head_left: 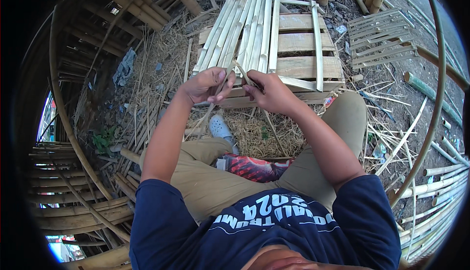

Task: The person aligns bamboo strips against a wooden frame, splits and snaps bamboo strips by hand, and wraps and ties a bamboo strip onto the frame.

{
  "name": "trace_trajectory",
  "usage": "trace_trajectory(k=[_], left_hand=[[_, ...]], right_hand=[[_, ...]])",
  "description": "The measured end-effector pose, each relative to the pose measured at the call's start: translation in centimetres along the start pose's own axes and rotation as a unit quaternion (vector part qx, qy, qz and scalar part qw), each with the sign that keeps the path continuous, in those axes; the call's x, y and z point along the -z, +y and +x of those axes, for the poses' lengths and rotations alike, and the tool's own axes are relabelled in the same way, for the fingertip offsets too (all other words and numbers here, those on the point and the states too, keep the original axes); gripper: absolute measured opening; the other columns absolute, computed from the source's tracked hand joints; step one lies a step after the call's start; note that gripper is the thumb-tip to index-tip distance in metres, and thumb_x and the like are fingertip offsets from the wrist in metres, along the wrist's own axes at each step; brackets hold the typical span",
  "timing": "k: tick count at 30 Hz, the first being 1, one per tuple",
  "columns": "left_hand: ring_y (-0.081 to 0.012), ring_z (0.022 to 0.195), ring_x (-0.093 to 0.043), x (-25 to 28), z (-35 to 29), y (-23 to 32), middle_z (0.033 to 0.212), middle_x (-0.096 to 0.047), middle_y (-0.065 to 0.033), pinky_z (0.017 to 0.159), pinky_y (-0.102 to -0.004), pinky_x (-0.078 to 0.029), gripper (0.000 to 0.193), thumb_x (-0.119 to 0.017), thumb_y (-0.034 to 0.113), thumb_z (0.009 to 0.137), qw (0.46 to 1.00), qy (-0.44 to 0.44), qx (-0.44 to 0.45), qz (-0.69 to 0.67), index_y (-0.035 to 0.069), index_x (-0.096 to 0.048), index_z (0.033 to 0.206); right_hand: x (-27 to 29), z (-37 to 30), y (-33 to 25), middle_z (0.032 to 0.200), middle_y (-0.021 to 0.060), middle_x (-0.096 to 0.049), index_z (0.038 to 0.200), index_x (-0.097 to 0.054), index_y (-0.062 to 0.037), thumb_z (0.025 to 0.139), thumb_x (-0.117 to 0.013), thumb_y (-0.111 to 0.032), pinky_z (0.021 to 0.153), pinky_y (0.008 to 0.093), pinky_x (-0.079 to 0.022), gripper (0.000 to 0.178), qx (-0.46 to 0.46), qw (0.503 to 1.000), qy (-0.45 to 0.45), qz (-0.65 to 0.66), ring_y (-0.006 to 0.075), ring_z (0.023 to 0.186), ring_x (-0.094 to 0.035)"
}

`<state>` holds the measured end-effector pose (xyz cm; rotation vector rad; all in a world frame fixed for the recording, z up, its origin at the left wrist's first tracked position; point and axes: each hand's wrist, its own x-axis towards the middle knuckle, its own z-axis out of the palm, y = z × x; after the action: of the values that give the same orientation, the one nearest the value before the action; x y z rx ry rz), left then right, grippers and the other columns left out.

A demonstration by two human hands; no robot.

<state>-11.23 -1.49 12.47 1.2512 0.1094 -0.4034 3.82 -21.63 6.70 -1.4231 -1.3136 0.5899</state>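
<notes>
Pinched in the fingers of my left hand (209, 85) is a thin, pale bamboo strip (228, 69). My right hand (267, 91) is closed on another length of thin bamboo strip (242, 68). The two lengths meet at a point just above and between my hands; I cannot tell whether it is one bent strip or two. Their tails hang below the hands, the right one (274, 130) reaching down between my knees. Beyond my fingers, split bamboo slats (249, 30) lie side by side on a low slatted wooden platform (298, 42).
A bamboo slat grid (379, 37) lies on the ground at the far right, near a green bamboo pole (433, 96). Bamboo poles (445, 187) are stacked at the right. Bamboo fencing (81, 191) stands at the left. Straw and shavings (267, 123) cover the ground before me.
</notes>
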Motion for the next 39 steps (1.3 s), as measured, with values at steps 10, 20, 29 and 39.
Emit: trace_trajectory(k=[10, 20, 29, 39], left_hand=[[-0.0124, 0.056, -0.046, -2.7, 0.0, 4.3, 0.061, -0.050, 0.0001, 0.053, -0.0285, -0.035, 0.027, -0.060, 0.025, 0.098, 0.827, 0.257, -0.016, 0.501, 0.005, -0.059, 0.079], [-0.0314, 0.076, -0.068, -7.5, 0.5, 2.7, 0.076, -0.069, -0.0059, 0.066, -0.0409, -0.051, 0.011, -0.058, 0.003, 0.079, 0.403, 0.386, -0.118, 0.821, 0.006, -0.065, 0.087], [-0.0165, 0.053, -0.056, -4.1, -2.4, 5.4, 0.063, -0.054, -0.0092, 0.048, -0.0295, -0.047, 0.059, -0.042, 0.054, 0.104, 0.963, 0.137, 0.094, 0.210, 0.001, -0.061, 0.086], [-0.0124, 0.039, -0.048, -5.9, -2.8, -1.8, 0.059, -0.057, -0.0079, 0.041, -0.0269, -0.034, 0.053, -0.052, 0.053, 0.100, 0.964, -0.153, 0.066, -0.208, 0.002, -0.066, 0.090]], right_hand=[[-0.3, -0.2, 0.0, 0.070, 0.0103, -0.064, 0.097, -0.059, 0.0019, 0.096, -0.061, -0.005, 0.064, 0.0345, -0.050, 0.007, 0.010, 0.999, 0.026, -0.021, 0.0171, 0.064, -0.060], [-0.9, -0.3, 0.0, 0.072, 0.0242, -0.064, 0.096, -0.061, 0.0026, 0.093, -0.062, -0.004, 0.064, 0.0449, -0.050, 0.007, -0.020, 0.998, 0.052, 0.024, 0.0431, 0.069, -0.064], [-1.0, -0.6, 0.3, 0.070, 0.0228, -0.061, 0.098, -0.063, 0.0016, 0.090, -0.063, -0.001, 0.061, 0.0446, -0.048, 0.009, 0.026, 1.000, 0.014, -0.001, 0.0423, 0.066, -0.062], [-0.7, -1.8, -2.0, 0.073, 0.0164, -0.066, 0.100, -0.063, 0.0010, 0.089, -0.062, 0.003, 0.065, 0.0389, -0.052, 0.012, 0.094, 0.985, -0.133, 0.053, 0.0280, 0.066, -0.067]])
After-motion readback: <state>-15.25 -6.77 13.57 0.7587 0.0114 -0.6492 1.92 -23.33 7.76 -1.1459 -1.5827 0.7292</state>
